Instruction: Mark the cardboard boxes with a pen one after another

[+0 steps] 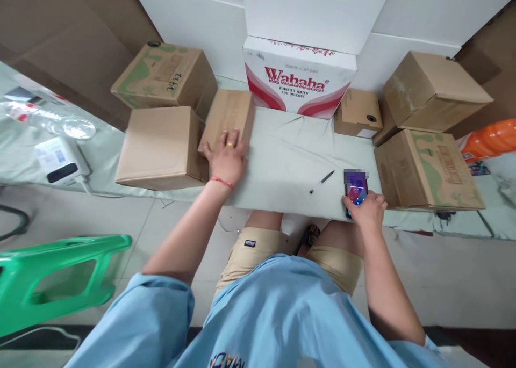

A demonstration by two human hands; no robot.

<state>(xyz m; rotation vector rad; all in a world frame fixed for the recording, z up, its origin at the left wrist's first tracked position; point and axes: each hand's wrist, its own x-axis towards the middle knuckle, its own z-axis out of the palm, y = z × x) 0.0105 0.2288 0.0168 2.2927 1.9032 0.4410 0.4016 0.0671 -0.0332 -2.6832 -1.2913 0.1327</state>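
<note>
My left hand (227, 158) rests with fingers spread on the near end of a narrow cardboard box (230, 113), left of the table's middle. At the table's front edge on the right, my right hand (366, 207) grips a smartphone (357, 189) by its sides, thumb on the left and fingers on the right. The phone's screen is lit in blue and red, and its top part is blurred out. Left of the phone lie a dark pen (328, 177) and a small black piece (311, 191), perhaps its cap.
A Wahaha water carton (298, 80) stands at the back. Cardboard boxes are stacked left (157, 148) and right (427, 169), with a small box (358, 110) beside the carton. A white device (60, 161), plastic bottle (78, 127) and orange bottle (494, 139) lie farther out. A green stool (108, 271) stands left.
</note>
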